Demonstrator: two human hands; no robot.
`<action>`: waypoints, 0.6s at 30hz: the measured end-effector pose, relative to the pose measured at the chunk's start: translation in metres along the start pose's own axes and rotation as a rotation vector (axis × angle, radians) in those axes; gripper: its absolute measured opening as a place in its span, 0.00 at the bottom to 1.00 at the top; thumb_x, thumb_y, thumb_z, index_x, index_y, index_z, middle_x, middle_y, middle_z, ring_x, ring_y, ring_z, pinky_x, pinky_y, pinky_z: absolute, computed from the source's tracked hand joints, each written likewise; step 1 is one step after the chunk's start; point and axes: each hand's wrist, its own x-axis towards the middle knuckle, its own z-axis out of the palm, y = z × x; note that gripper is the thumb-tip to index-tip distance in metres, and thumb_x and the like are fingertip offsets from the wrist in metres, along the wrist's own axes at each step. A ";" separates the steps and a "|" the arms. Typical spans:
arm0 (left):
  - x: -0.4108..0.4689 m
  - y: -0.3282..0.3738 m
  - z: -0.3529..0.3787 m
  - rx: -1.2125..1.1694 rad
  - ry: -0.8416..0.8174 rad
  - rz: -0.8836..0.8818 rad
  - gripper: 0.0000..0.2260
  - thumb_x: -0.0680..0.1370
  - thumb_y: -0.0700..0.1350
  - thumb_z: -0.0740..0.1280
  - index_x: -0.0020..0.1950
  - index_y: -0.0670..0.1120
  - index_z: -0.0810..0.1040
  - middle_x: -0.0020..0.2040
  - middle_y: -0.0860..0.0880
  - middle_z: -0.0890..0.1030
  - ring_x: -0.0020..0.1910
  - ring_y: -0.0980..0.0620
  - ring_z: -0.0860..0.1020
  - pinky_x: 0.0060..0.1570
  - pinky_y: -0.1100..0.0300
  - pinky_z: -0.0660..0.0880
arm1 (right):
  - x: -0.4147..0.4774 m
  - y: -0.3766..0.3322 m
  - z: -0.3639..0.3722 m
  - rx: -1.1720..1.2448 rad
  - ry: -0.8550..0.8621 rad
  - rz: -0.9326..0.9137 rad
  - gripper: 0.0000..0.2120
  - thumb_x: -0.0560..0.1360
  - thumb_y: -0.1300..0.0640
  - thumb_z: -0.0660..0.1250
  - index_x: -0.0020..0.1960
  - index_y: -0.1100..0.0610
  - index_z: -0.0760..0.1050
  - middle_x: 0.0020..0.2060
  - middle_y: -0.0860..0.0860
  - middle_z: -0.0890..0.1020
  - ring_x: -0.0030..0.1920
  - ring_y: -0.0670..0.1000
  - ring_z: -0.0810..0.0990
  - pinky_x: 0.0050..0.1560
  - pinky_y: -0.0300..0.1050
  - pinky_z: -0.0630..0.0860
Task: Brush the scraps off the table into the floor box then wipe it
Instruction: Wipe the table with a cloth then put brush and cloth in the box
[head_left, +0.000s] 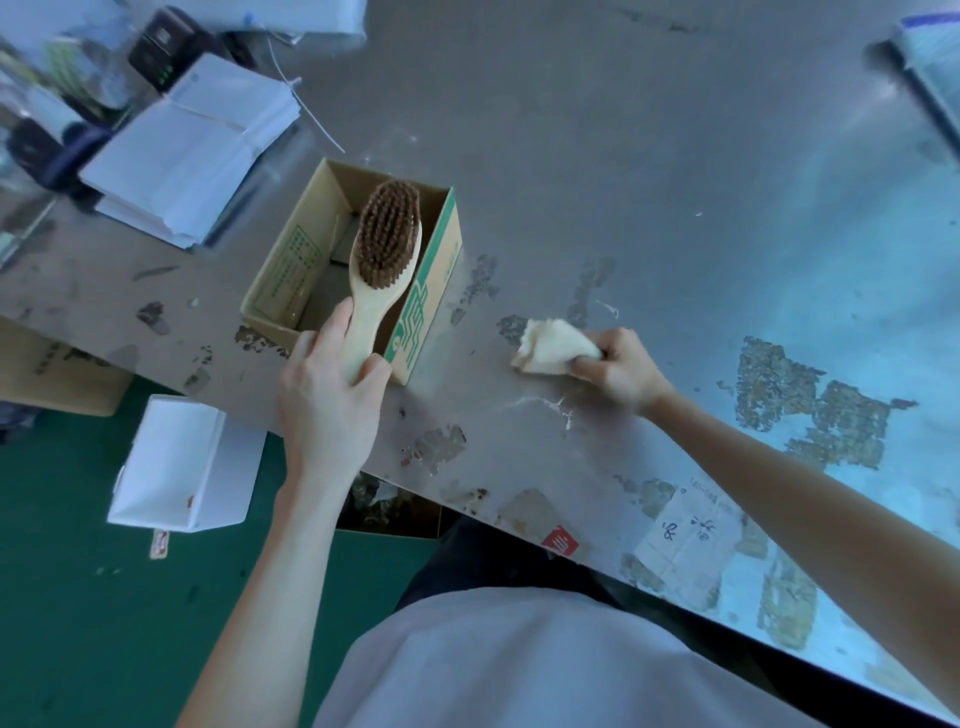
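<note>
left hand (327, 400): grip clamped on brush (382, 270) handle, bristles up, over the open cardboard box (436, 270)
right hand (621, 371): grip closed on cloth (550, 348), pressed to tabletop (623, 182)
box: on tabletop, near its edge

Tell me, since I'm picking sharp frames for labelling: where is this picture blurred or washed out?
Head view: the white paper stacks and dark clutter at far left smear with motion blur; bluish glare whitens the grey metal table at right; the bristled wooden brush and cream cloth read clearly.
</note>
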 end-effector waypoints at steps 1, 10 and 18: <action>-0.003 -0.001 -0.001 -0.009 0.004 -0.009 0.24 0.74 0.41 0.66 0.71 0.48 0.71 0.53 0.42 0.76 0.49 0.43 0.73 0.47 0.53 0.69 | -0.003 0.005 -0.004 0.020 0.057 0.035 0.09 0.62 0.54 0.62 0.29 0.40 0.76 0.20 0.41 0.71 0.26 0.43 0.65 0.32 0.44 0.61; -0.032 -0.005 -0.002 -0.014 0.033 -0.070 0.24 0.73 0.41 0.65 0.70 0.49 0.71 0.50 0.42 0.76 0.47 0.44 0.72 0.48 0.50 0.70 | -0.048 0.002 0.030 -0.053 0.311 0.040 0.21 0.72 0.62 0.62 0.65 0.60 0.75 0.70 0.58 0.71 0.72 0.54 0.65 0.70 0.37 0.53; -0.027 -0.011 -0.011 -0.042 0.053 -0.041 0.25 0.73 0.40 0.66 0.70 0.48 0.71 0.54 0.42 0.77 0.50 0.42 0.74 0.51 0.47 0.72 | -0.066 -0.032 0.101 -0.034 0.178 0.052 0.29 0.72 0.59 0.62 0.72 0.60 0.66 0.73 0.57 0.66 0.75 0.53 0.60 0.74 0.40 0.46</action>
